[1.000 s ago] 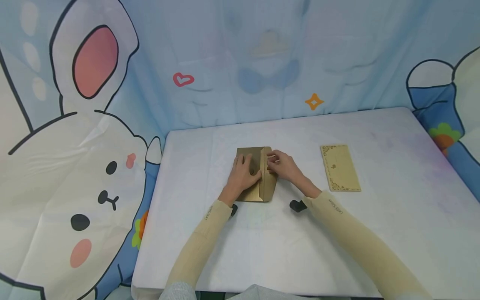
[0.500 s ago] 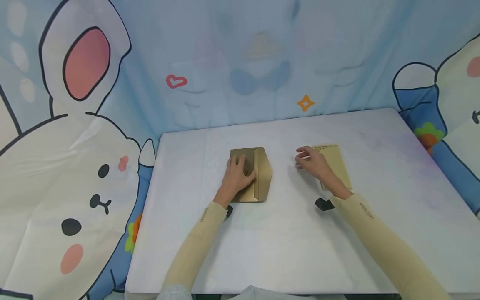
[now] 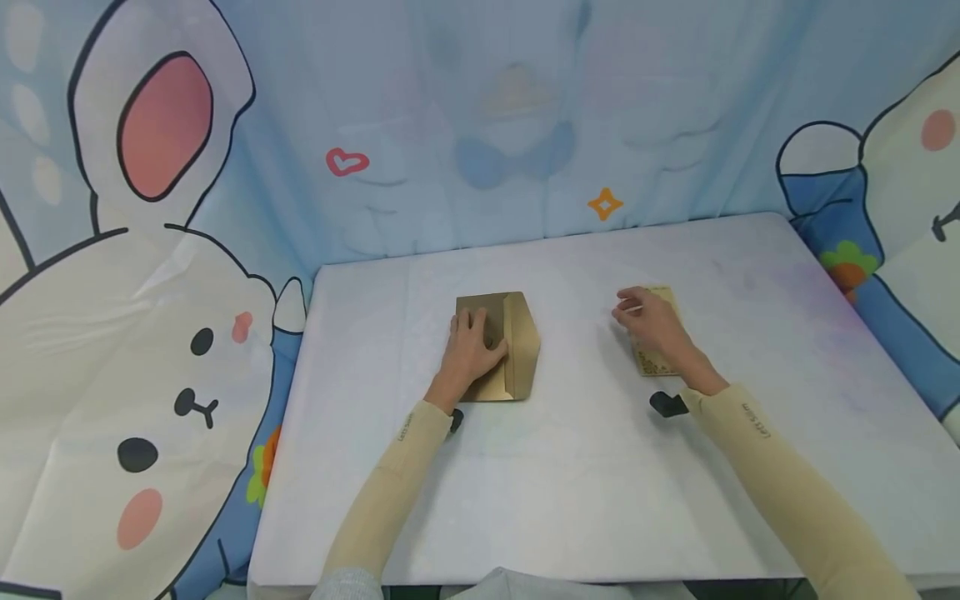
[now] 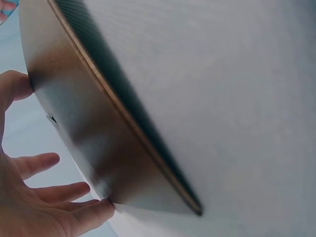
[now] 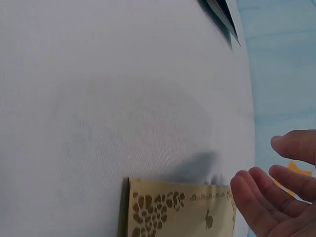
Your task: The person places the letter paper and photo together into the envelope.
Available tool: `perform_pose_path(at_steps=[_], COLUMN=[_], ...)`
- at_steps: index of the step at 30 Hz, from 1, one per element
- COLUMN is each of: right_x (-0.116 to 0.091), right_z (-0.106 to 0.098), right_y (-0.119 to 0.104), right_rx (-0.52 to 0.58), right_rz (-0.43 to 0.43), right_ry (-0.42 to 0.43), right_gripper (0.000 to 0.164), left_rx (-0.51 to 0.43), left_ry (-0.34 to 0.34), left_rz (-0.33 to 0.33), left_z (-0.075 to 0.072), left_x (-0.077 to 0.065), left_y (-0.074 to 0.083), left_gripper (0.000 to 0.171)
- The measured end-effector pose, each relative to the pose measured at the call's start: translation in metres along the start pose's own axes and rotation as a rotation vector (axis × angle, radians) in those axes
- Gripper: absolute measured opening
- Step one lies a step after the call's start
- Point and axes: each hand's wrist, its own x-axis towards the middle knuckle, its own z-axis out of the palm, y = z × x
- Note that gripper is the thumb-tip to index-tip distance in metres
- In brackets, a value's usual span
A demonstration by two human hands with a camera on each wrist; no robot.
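Observation:
A gold-brown envelope [image 3: 521, 346] lies on the white-covered table with its pointed flap spread out to the right. My left hand [image 3: 467, 350] rests on it, fingers apart, thumb toward the flap's fold. In the left wrist view the thumb and fingertips meet the surface of the envelope [image 4: 98, 133]. My right hand [image 3: 656, 323] hovers over a yellowish card [image 3: 654, 363] and holds nothing, its fingers loosely bent. Brown pebble-like patterns and a small rabbit figure mark the card [image 5: 173, 212] in the right wrist view. In the head view the hand hides much of it.
The white cloth-covered table [image 3: 562, 483] backs onto a blue printed curtain [image 3: 420, 100] with cartoon rabbits at both sides. A dark wrist-camera part [image 3: 667, 404] shows beneath the right wrist.
My right hand has left the envelope's flap and moved right, over the card. The flap now extends fully to a point. My left hand stays on the envelope; the head view has shifted slightly.

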Motion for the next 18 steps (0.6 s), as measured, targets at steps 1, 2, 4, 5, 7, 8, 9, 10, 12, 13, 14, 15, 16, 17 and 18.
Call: perform_pose_path(at_steps=[1, 2, 4, 5, 7, 8, 9, 10, 12, 13, 14, 15, 16, 17, 18], right_x=[0.000, 0.000, 0.000, 0.001, 0.002, 0.003, 0.004, 0.005, 0.004, 0.003, 0.002, 0.000, -0.003, -0.006, -0.009], right_z=[-0.003, -0.006, -0.012, -0.015, -0.020, -0.022, -0.025, -0.026, -0.028, -0.029, -0.029, -0.029, -0.029, -0.028, -0.027], right_y=[0.000, 0.000, 0.001, 0.003, 0.006, 0.009, 0.011, 0.014, 0.018, 0.021, 0.023, 0.025, 0.027, 0.029, 0.031], right_rx=[-0.008, -0.019, -0.033, -0.033, -0.059, -0.076, -0.094, -0.115, -0.164, -0.181, -0.197, -0.212, -0.222, -0.228, -0.233], right_rz=[0.005, 0.010, 0.026, 0.032, 0.046, 0.056, 0.066, 0.080, 0.113, 0.133, 0.148, 0.164, 0.179, 0.191, 0.201], right_ry=[0.003, 0.005, 0.002, -0.002, -0.012, -0.018, -0.020, -0.023, -0.024, -0.025, -0.027, -0.034, -0.045, -0.057, -0.070], right_gripper=[0.047, 0.049, 0.051, 0.052, 0.055, 0.057, 0.059, 0.062, 0.069, 0.074, 0.079, 0.084, 0.088, 0.092, 0.095], left_rx=[-0.002, -0.005, -0.009, -0.012, -0.015, -0.016, -0.019, -0.021, -0.021, -0.019, -0.018, -0.018, -0.019, -0.023, -0.022], left_ry=[-0.001, -0.003, -0.008, -0.013, -0.019, -0.021, -0.023, -0.022, -0.020, -0.020, -0.020, -0.023, -0.024, -0.027, -0.032], left_rz=[-0.001, -0.002, -0.009, -0.014, -0.024, -0.027, -0.030, -0.029, -0.026, -0.022, -0.021, -0.024, -0.025, -0.030, -0.034], left_z=[-0.001, -0.001, -0.002, -0.002, -0.003, -0.003, -0.003, -0.003, -0.002, -0.002, -0.002, -0.001, -0.001, 0.000, 0.000], left_x=[0.001, 0.002, 0.004, 0.004, 0.005, 0.006, 0.006, 0.006, 0.006, 0.005, 0.004, 0.003, 0.002, 0.001, 0.000], left_y=[0.000, 0.000, 0.001, 0.001, 0.001, 0.001, 0.002, 0.001, 0.002, 0.002, 0.002, 0.002, 0.003, 0.003, 0.003], left_gripper=[0.061, 0.061, 0.062, 0.062, 0.063, 0.064, 0.064, 0.064, 0.062, 0.062, 0.061, 0.061, 0.061, 0.061, 0.062])
